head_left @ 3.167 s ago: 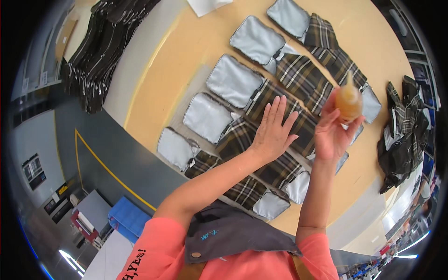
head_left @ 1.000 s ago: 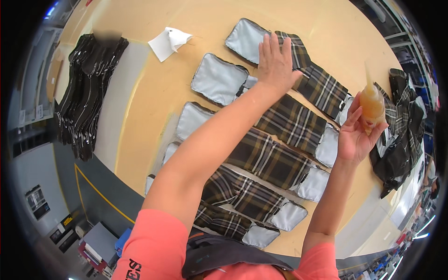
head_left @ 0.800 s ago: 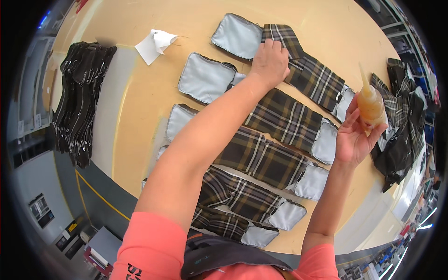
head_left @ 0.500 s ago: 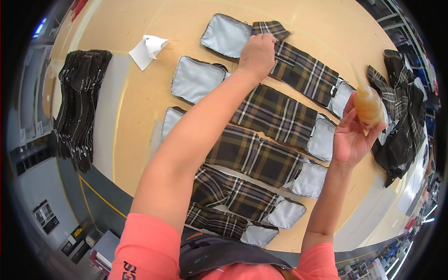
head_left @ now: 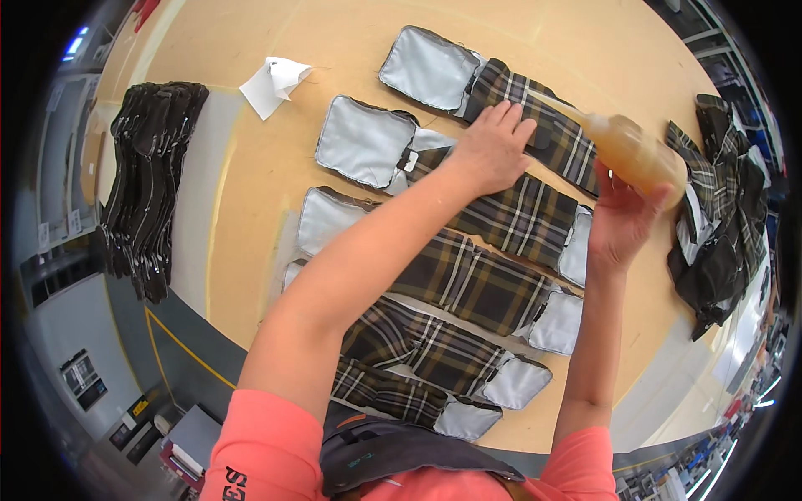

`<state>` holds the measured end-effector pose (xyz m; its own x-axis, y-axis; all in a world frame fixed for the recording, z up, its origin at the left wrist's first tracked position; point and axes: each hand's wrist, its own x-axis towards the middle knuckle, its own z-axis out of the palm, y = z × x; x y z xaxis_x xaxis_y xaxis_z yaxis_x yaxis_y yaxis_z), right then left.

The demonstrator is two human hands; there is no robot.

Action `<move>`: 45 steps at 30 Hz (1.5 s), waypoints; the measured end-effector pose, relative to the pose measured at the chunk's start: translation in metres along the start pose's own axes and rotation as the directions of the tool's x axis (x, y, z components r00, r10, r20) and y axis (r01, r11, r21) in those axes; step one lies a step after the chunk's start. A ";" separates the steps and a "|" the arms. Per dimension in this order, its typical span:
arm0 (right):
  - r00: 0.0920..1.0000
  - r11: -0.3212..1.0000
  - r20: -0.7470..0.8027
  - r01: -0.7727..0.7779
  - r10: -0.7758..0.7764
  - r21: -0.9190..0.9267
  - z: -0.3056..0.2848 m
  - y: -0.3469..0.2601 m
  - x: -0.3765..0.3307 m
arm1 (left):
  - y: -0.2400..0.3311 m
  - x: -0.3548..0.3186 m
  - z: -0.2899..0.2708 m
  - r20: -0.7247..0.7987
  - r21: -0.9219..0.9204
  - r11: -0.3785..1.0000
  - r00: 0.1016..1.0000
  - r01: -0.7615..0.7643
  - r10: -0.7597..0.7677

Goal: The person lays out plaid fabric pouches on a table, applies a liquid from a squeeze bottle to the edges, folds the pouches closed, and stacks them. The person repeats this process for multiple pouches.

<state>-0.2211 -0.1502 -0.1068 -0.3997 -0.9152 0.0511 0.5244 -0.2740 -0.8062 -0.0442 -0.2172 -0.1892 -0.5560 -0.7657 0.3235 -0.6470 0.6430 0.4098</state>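
Observation:
In my right hand is a squeeze bottle of amber liquid, tilted so that its long thin nozzle points left. The nozzle tip hangs over the farthest plaid fabric piece; whether it touches cannot be told. My left hand lies palm down with fingers stretched out, resting on that piece's near edge. A pale grey lining panel extends from its left end. Nearer to me, more plaid pieces with grey panels lie in slanting rows, partly under my left forearm.
A stack of dark cut fabric lies at the table's left edge. Beside it is a crumpled white scrap. A heap of plaid and black garment parts lies at the right edge of the tan table.
My left hand has come nearer and right, letting go of the far piece's flap, which now lies flatter. The bottle has tipped from upright to leftward over the fabric.

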 end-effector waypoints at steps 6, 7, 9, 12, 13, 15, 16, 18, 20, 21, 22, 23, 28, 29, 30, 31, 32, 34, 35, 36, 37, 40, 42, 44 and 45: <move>0.992 0.963 0.074 0.113 -0.097 -0.244 0.019 0.031 0.014 | 0.001 0.006 0.003 0.122 -0.017 0.993 0.986 0.118 -0.116; 0.992 0.968 0.072 0.114 -0.100 -0.224 0.020 0.030 0.015 | 0.003 0.006 0.000 0.025 0.031 0.997 0.997 0.069 -0.069; 0.992 0.976 0.064 0.116 -0.106 -0.184 0.020 0.025 0.018 | 0.010 0.006 -0.005 -0.160 0.138 0.990 0.986 -0.020 0.042; 0.997 0.985 -0.010 0.077 -0.080 -0.154 0.021 0.015 0.018 | 0.005 0.003 0.004 -0.138 0.171 0.983 0.989 0.071 -0.048; 0.997 0.986 -0.025 0.072 -0.076 -0.148 0.021 0.012 0.017 | 0.001 0.003 0.008 -0.135 0.157 0.985 0.989 0.074 -0.053; 0.996 0.989 -0.054 0.062 -0.069 -0.133 0.020 0.008 0.016 | -0.009 0.005 0.015 -0.129 0.128 0.988 0.990 0.080 -0.064; 0.995 0.989 -0.070 0.064 -0.073 -0.131 0.018 0.006 0.016 | -0.008 0.006 0.015 -0.132 0.072 0.993 0.988 0.096 -0.086; 0.992 0.990 -0.101 0.068 -0.080 -0.124 0.013 0.001 0.015 | -0.008 0.007 0.015 -0.136 -0.040 0.991 0.982 0.127 -0.132; 0.989 0.992 -0.122 0.075 -0.087 -0.105 0.008 -0.001 0.014 | -0.008 0.010 0.007 -0.024 -0.297 0.920 0.961 0.256 -0.275; 0.987 0.992 -0.133 0.078 -0.091 -0.095 0.006 -0.003 0.013 | -0.007 0.013 0.004 0.046 -0.411 0.853 0.942 0.322 -0.333; 0.986 0.993 -0.137 0.082 -0.093 -0.086 0.005 -0.004 0.013 | -0.006 0.015 0.002 -0.139 -0.368 0.890 0.931 0.269 -0.339; 0.985 0.993 -0.141 0.085 -0.095 -0.076 0.004 -0.006 0.013 | -0.004 0.018 0.001 -0.320 -0.315 0.922 0.890 0.224 -0.325; 0.987 0.996 -0.136 0.090 -0.090 -0.008 -0.001 -0.012 0.014 | -0.009 0.027 0.006 -0.437 -0.472 0.824 0.729 0.313 -0.527; 0.986 0.996 -0.143 0.089 -0.087 0.004 -0.003 -0.013 0.015 | -0.010 0.025 0.007 -0.413 -0.414 0.859 0.778 0.302 -0.473; 0.985 0.996 -0.149 0.087 -0.084 0.017 -0.004 -0.013 0.015 | -0.011 0.023 0.009 -0.385 -0.356 0.890 0.822 0.287 -0.419; 0.986 0.996 -0.144 0.085 -0.081 0.023 -0.005 -0.014 0.015 | -0.012 0.021 0.009 -0.350 -0.299 0.917 0.863 0.265 -0.364; 0.987 0.996 -0.139 0.082 -0.077 0.029 -0.005 -0.014 0.015 | -0.011 0.019 0.010 -0.337 -0.203 0.948 0.892 0.243 -0.301; 0.989 0.997 -0.134 0.072 -0.067 0.034 -0.005 -0.013 0.015 | -0.008 0.011 0.013 -0.289 -0.008 0.983 0.941 0.182 -0.177; 0.989 0.997 -0.135 0.065 -0.060 0.033 -0.005 -0.011 0.015 | -0.007 0.009 0.014 -0.252 0.037 0.983 0.954 0.177 -0.162; 0.989 0.998 -0.135 0.058 -0.053 0.032 -0.005 -0.009 0.015 | -0.006 0.006 0.015 -0.214 0.082 0.982 0.965 0.171 -0.150; 0.992 0.998 -0.121 0.052 -0.048 0.033 -0.004 -0.006 0.015 | -0.005 0.004 0.015 -0.175 0.127 0.979 0.975 0.161 -0.137; 0.997 0.999 -0.067 0.032 -0.031 0.012 0.000 0.005 0.016 | -0.003 0.006 0.018 -0.098 0.142 0.972 0.980 0.186 -0.173; 1.000 0.999 -0.014 0.017 -0.018 -0.033 0.002 0.016 0.019 | 0.002 0.006 0.022 -0.095 0.115 0.973 0.978 0.199 -0.188; 0.999 0.995 0.022 0.040 -0.038 -0.094 0.004 0.028 0.021 | 0.005 0.007 0.023 -0.087 0.108 0.973 0.977 0.205 -0.196; 0.998 0.989 0.036 0.064 -0.060 -0.133 0.007 0.035 0.022 | 0.005 0.007 0.023 -0.082 0.116 0.971 0.976 0.208 -0.199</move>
<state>-0.2061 -0.1820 -0.1295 -0.4034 -0.9071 0.1203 0.3931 -0.2905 -0.8724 -0.0635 -0.2188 -0.2047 -0.3709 -0.8773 0.3044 -0.8047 0.4673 0.3663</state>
